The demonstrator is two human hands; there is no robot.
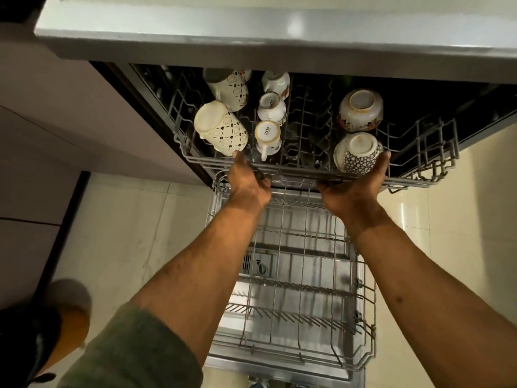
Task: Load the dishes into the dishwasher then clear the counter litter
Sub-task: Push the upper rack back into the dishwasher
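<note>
The dishwasher's upper rack (419,152) is pulled partly out and carries upturned crockery. Two patterned mugs (221,128) lie at its left, small white cups (268,135) stand in the middle, and two bowls (359,109) sit at the right. My left hand (247,180) grips the rack's front rail left of centre, thumb over the top. My right hand (355,189) grips the same rail under the dotted bowl (358,154), its thumb beside that bowl. Below my arms the lower rack (293,289) is drawn out over the open door and holds no dishes.
The grey counter edge (251,32) overhangs the dishwasher at the top. A cabinet front (70,121) runs along the left. Pale floor tiles (461,219) lie on both sides of the door. A foot in an orange sock (70,317) stands at the lower left.
</note>
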